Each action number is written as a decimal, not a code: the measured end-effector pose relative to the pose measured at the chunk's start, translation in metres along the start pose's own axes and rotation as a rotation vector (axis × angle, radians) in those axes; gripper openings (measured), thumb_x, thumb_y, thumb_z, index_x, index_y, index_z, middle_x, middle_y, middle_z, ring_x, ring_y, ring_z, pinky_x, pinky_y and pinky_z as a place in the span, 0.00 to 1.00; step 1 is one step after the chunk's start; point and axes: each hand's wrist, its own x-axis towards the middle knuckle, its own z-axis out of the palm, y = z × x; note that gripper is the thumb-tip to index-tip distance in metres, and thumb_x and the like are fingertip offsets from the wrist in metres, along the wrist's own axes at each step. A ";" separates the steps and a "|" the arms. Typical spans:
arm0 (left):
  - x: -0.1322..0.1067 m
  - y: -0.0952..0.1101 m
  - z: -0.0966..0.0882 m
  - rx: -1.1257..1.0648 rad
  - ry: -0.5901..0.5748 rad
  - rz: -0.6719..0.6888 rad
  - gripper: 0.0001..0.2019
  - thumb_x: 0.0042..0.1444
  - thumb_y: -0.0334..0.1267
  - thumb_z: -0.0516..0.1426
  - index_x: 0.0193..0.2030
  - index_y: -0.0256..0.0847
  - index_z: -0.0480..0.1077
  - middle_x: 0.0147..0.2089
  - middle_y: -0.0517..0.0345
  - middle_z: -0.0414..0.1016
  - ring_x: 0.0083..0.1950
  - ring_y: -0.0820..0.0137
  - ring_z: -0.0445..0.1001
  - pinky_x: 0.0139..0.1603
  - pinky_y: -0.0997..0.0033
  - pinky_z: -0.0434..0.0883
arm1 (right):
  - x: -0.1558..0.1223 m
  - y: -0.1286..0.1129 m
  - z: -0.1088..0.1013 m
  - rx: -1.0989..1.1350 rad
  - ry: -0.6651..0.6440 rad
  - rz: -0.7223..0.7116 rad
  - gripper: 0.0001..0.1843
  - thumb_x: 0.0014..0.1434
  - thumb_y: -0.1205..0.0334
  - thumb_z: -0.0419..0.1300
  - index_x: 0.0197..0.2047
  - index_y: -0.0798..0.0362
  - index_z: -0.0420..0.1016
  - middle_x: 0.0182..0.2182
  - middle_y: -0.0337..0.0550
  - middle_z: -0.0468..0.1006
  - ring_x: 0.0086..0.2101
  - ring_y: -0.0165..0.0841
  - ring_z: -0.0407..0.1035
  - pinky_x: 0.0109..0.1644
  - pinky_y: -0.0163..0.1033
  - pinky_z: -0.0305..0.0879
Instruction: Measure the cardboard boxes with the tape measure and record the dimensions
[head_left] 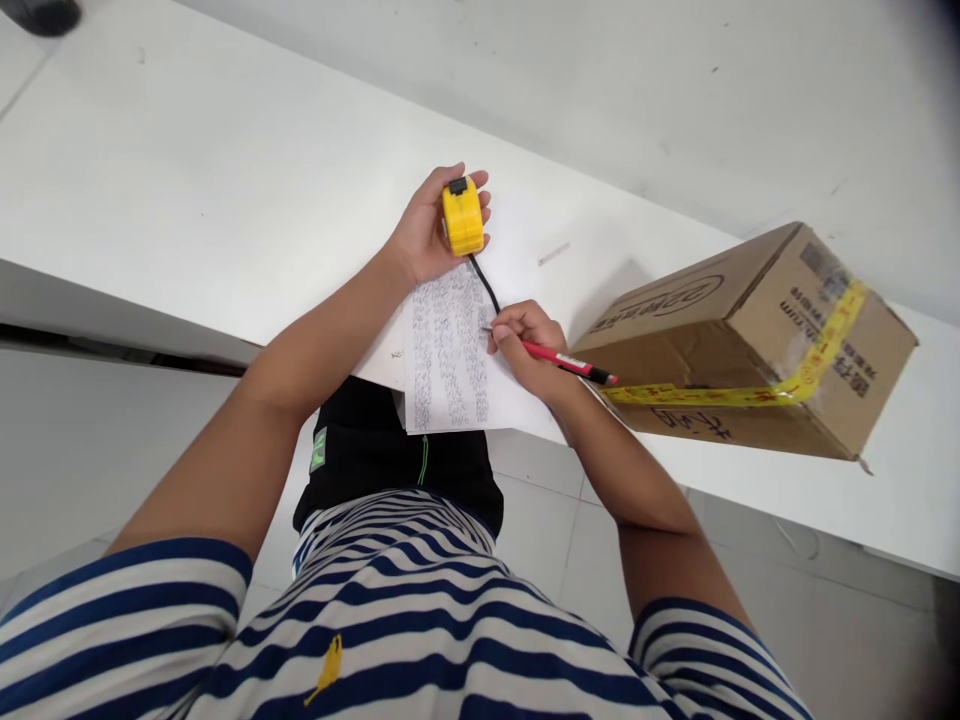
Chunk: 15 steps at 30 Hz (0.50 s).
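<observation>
A yellow tape measure with a black patch on top rests in my left hand, whose fingers curl up behind it. From its lower end a black cord runs down toward my right hand. That hand pinches a red and black pen, its tip slanting onto a written sheet of paper. Columns of small dark handwriting cover the paper, which overhangs the table's near edge. I cannot tell whether the tip touches the sheet.
To the right stands a cardboard box with yellow tape round it. A small pale strip lies on the white table. A dark object sits at the far left corner. The wall rises behind the table.
</observation>
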 end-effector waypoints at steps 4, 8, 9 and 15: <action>-0.001 -0.001 0.002 0.008 0.003 0.011 0.11 0.68 0.46 0.61 0.41 0.41 0.77 0.30 0.57 0.80 0.29 0.69 0.80 0.38 0.69 0.74 | 0.007 -0.005 0.002 -0.054 0.091 0.043 0.27 0.65 0.38 0.61 0.24 0.49 0.67 0.20 0.34 0.70 0.24 0.28 0.64 0.29 0.37 0.60; 0.003 -0.001 -0.001 0.019 -0.018 0.014 0.11 0.67 0.46 0.60 0.43 0.41 0.78 0.30 0.57 0.80 0.30 0.69 0.80 0.38 0.68 0.75 | 0.009 -0.008 0.001 -0.017 0.094 0.031 0.32 0.64 0.35 0.61 0.20 0.49 0.62 0.18 0.34 0.66 0.24 0.28 0.61 0.28 0.37 0.57; 0.003 -0.001 -0.001 0.005 -0.013 0.005 0.10 0.67 0.46 0.61 0.44 0.41 0.78 0.30 0.57 0.81 0.30 0.69 0.80 0.38 0.69 0.75 | 0.010 -0.008 0.001 -0.014 0.097 0.031 0.32 0.64 0.34 0.61 0.20 0.49 0.62 0.18 0.34 0.66 0.24 0.28 0.61 0.28 0.38 0.58; 0.001 -0.001 0.002 -0.040 0.014 -0.019 0.11 0.67 0.45 0.61 0.49 0.40 0.76 0.29 0.58 0.80 0.27 0.69 0.80 0.32 0.70 0.74 | 0.010 -0.009 0.003 0.001 0.082 0.055 0.31 0.63 0.34 0.62 0.21 0.49 0.68 0.20 0.36 0.70 0.25 0.29 0.64 0.30 0.39 0.63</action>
